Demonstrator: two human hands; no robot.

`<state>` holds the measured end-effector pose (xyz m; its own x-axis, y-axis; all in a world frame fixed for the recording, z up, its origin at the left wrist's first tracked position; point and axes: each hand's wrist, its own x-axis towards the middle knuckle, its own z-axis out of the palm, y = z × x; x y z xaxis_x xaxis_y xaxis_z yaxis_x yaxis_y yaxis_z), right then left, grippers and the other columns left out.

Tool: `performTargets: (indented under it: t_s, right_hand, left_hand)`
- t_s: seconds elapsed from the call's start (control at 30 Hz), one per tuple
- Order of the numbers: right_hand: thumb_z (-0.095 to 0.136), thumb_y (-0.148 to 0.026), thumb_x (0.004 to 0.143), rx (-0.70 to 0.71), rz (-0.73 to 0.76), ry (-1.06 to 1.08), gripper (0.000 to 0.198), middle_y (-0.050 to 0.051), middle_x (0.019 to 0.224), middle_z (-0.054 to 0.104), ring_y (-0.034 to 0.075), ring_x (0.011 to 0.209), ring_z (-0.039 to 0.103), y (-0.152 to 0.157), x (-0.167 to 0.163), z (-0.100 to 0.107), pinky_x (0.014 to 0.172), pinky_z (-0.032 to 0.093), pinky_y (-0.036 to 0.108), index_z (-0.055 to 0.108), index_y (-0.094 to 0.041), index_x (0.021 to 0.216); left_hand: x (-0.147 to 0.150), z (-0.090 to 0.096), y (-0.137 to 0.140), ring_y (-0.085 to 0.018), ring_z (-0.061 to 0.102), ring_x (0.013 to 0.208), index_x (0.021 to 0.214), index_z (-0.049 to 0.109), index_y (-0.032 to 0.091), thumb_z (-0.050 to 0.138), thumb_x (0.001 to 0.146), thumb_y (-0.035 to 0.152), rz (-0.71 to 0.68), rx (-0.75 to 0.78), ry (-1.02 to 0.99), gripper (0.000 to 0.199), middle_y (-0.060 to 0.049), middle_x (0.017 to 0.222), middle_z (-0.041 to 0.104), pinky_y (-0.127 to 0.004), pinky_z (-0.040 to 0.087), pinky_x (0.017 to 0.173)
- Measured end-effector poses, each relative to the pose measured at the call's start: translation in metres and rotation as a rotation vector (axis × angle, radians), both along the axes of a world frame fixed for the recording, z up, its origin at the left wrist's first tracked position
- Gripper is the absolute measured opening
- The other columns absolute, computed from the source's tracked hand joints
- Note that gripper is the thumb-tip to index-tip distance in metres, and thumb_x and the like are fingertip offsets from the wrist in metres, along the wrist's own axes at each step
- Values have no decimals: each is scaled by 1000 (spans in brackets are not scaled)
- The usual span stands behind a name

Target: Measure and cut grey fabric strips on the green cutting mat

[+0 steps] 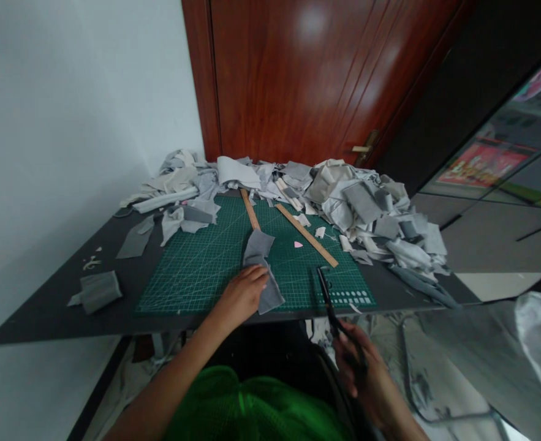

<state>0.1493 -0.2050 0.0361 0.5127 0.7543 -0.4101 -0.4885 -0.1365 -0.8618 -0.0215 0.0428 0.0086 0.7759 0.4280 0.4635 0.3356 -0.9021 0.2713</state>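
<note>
My left hand point(247, 289) is closed at the edge of a grey fabric piece point(269, 295) near the front of the green cutting mat point(187, 269). Part of the cloth is hidden under the fingers. Another grey fabric section point(258, 243) extends just beyond them, over the near end of a wooden ruler point(249, 208). At the table's front edge, my right hand point(355, 358) grips black scissors point(329, 303) by the handles. Their blades point up and away over the mat's right side, apart from the cloth.
A second wooden ruler point(307, 236) lies slanted on the mat, beside a small pink piece point(298, 244). Heaped fabric scraps point(366, 208) line the back and right of the dark table point(45, 300). A folded grey cloth point(99, 292) lies at left. A wooden door point(288, 79) stands behind.
</note>
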Motion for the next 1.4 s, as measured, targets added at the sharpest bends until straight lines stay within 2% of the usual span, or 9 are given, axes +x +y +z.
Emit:
performTargets:
  t_s: [0.1,0.3,0.43,0.6,0.8,0.93,1.03,1.2,1.4]
  right_hand:
    - [85,-54,76,-2,-20,-65,62,-11,62,49,5,40,34,-16,1,-3,33,29,13,54,-27,122]
    - [81,-59,79,-48,215,-74,64,-10,63,50,5,40,34,-42,-3,-19,34,32,13,52,-27,128]
    - [87,-62,69,-30,325,-83,77,-9,62,53,3,37,31,-45,-2,-23,35,28,14,52,-30,130]
    - [80,-68,74,-31,337,-90,69,-6,64,51,4,41,28,-50,-17,-26,39,24,17,62,-28,127]
    - [80,-68,75,-165,291,-71,61,0,76,64,10,48,44,-49,-35,-17,47,36,23,66,-34,124]
    - [81,-67,74,-189,256,-24,67,-2,73,63,5,45,36,-43,-44,-12,44,28,19,64,-30,128]
    - [83,-68,72,-198,235,-22,71,0,82,67,4,45,36,-41,-50,-11,44,29,19,63,-29,129]
    - [82,-68,74,-221,229,-38,71,8,107,74,8,47,48,-39,-52,-8,44,36,22,62,-32,132]
    - [84,-64,73,-190,221,-44,70,9,105,75,21,75,69,-37,-50,-10,61,55,29,65,-30,131]
  left_hand:
    - [0,-2,1,-28,58,131,126,67,16,56,99,18,-45,-27,24,29,-12,138,63,-48,47,115]
    - [-5,-2,-2,-36,49,141,135,63,14,72,92,40,-73,-18,91,51,-18,149,54,-54,40,119]
    - [-7,-4,-2,-31,54,136,126,69,20,70,95,39,-146,10,57,36,-11,140,64,-52,41,118]
    - [-6,1,-4,-24,61,123,125,69,21,61,100,23,-283,-11,57,26,-7,128,71,-43,49,110]
    - [-4,5,-2,-24,59,127,120,70,20,61,101,23,-299,-17,70,22,-6,127,71,-43,46,112]
    - [-5,2,-2,-26,59,127,117,71,19,61,101,24,-312,59,78,20,-7,126,71,-45,45,113]
    - [-6,0,-2,-26,59,128,116,72,21,62,100,24,-314,75,87,19,-7,128,70,-46,42,116]
    - [-8,-2,-2,-26,58,131,120,72,23,62,100,23,-312,58,111,23,-7,132,69,-47,40,117]
    - [-8,-6,-1,-25,58,133,121,72,25,62,100,25,-312,41,108,23,-7,133,69,-46,38,120]
